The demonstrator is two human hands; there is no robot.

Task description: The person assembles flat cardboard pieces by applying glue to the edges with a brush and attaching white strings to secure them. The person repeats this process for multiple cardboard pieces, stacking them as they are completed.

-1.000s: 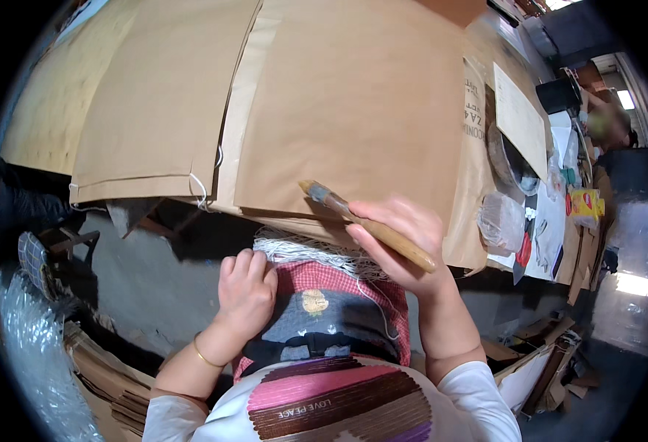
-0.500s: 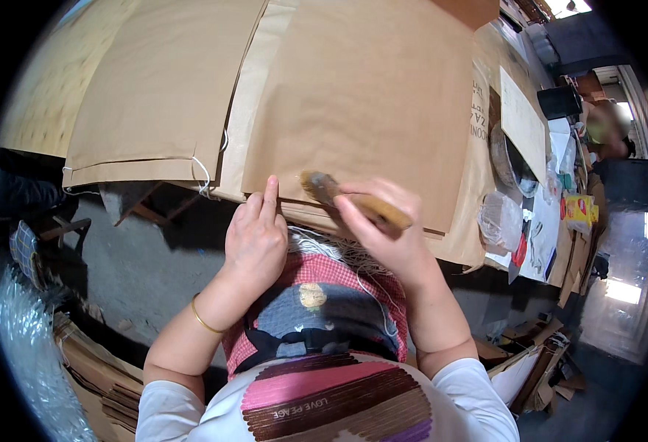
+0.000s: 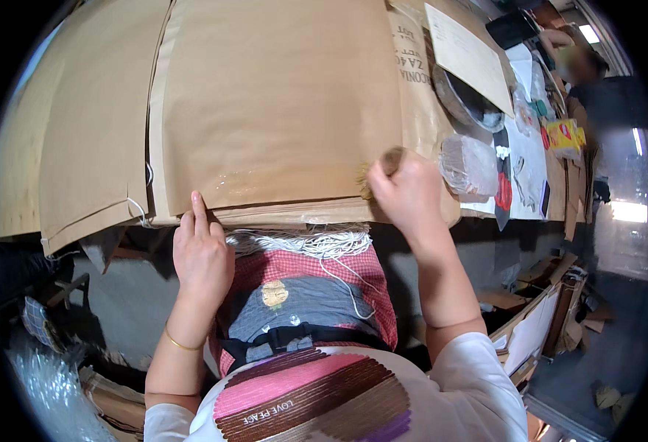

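A large brown paper sheet (image 3: 280,96) lies on a stack of similar paper before me. My right hand (image 3: 411,188) is wrapped round a bristle brush (image 3: 364,180), its bristles down at the sheet's near right corner. Wet, shiny streaks (image 3: 239,183) mark the paper along its near edge. At the near left corner my left hand (image 3: 202,250) rests with the index finger stretched onto the edge and the other fingers partly curled. White strings (image 3: 302,241) hang in a bunch over my lap, below the table edge.
Finished-looking brown paper bags (image 3: 96,125) with white cord lie at the left. To the right stand a round basin (image 3: 462,103) under a pale board (image 3: 471,55), a plastic-wrapped bundle (image 3: 468,166) and a yellow packet (image 3: 564,135). Another person (image 3: 578,66) is at the far right.
The brush in my right hand has swept rightward along the sheet's near edge, leaving wet streaks. My left index finger stays at the left corner. The view has turned to the right.
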